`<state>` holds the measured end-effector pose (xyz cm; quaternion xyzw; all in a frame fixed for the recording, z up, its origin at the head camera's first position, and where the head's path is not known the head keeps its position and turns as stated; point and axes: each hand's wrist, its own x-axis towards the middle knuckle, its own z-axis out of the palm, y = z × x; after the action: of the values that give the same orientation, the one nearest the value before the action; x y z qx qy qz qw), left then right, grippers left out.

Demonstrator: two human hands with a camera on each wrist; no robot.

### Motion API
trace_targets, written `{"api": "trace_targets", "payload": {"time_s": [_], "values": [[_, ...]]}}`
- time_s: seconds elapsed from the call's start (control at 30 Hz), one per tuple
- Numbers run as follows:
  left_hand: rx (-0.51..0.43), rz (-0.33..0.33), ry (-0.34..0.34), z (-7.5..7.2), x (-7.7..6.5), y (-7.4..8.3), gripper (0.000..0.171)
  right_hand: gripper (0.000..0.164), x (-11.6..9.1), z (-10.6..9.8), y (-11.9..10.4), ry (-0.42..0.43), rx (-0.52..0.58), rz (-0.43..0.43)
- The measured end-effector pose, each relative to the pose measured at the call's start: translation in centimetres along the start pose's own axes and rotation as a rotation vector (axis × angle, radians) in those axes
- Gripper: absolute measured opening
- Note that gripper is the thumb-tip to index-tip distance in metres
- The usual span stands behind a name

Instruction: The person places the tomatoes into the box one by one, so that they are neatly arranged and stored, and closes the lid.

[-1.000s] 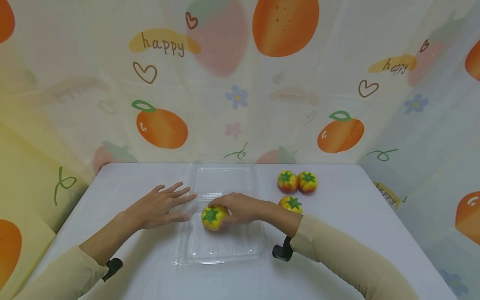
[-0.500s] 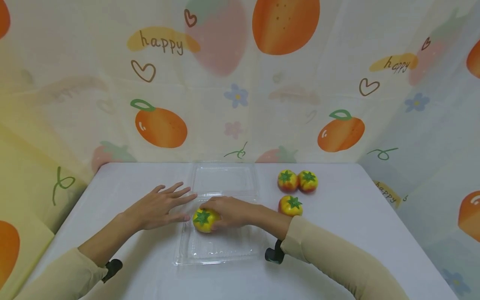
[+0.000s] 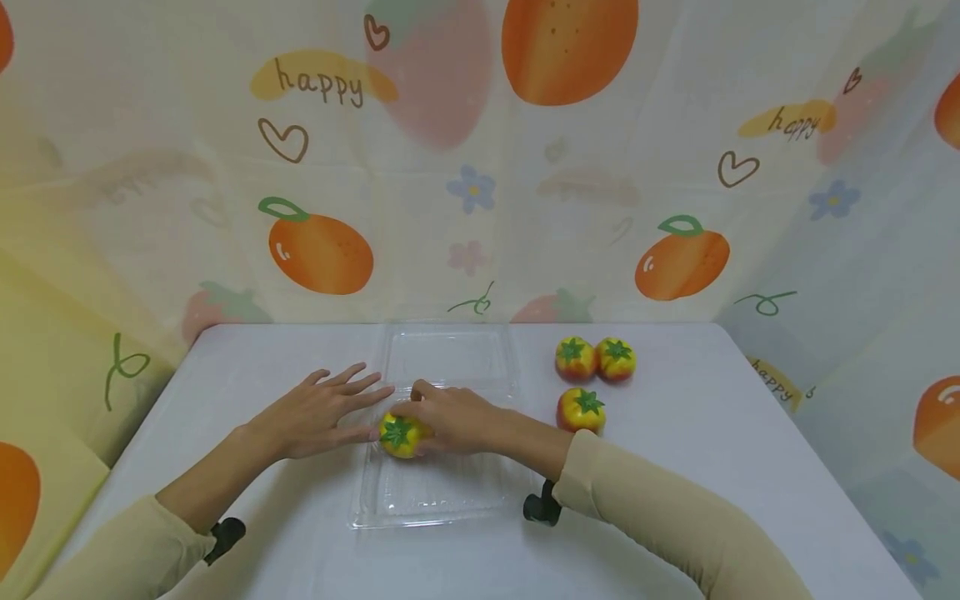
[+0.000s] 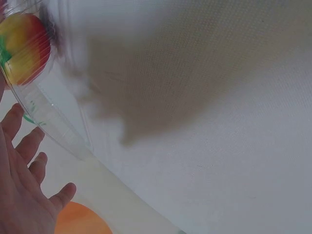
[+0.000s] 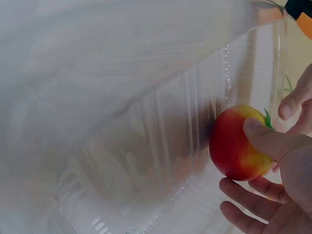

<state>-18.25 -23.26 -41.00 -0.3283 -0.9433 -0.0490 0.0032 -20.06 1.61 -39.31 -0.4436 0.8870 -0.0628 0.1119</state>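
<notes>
A red-and-yellow round fruit (image 3: 398,437) with a green star-shaped leafy top sits at the left wall of a clear plastic clamshell box (image 3: 442,502). My right hand (image 3: 461,419) holds it loosely. In the right wrist view the thumb lies on the fruit (image 5: 229,146) and fingertips are at its lower edge, while the head view shows one finger raised. With its fingers spread and straight, my left hand (image 3: 322,414) is at the box's left edge, thumb tip close to the fruit. The left wrist view shows that hand (image 4: 22,185) beside the clear wall.
Three matching fruits rest to the right of the box: one fruit (image 3: 581,410) nearer me, a left fruit (image 3: 575,360) and a right fruit (image 3: 617,360) together farther back. The box's lid (image 3: 450,358) lies flat open toward the patterned curtain (image 3: 420,258). A white cloth covers the table (image 3: 675,467).
My right hand has moved the fruit leftward inside the box to its left wall, and one of its fingers has lifted. My left hand has stayed in place.
</notes>
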Motion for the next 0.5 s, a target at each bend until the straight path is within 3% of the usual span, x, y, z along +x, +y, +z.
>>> {"api": "trace_targets", "payload": {"time_s": [0.23,0.5], "values": [[-0.023,-0.005,-0.008,0.0,0.0,0.0,0.065,0.058,-0.7,-0.2,0.3,-0.003,-0.013,-0.005],[-0.018,-0.014,-0.025,-0.3,0.0,0.3,0.066,0.067,-4.0,-0.4,1.7,-0.038,0.027,0.057]]}}
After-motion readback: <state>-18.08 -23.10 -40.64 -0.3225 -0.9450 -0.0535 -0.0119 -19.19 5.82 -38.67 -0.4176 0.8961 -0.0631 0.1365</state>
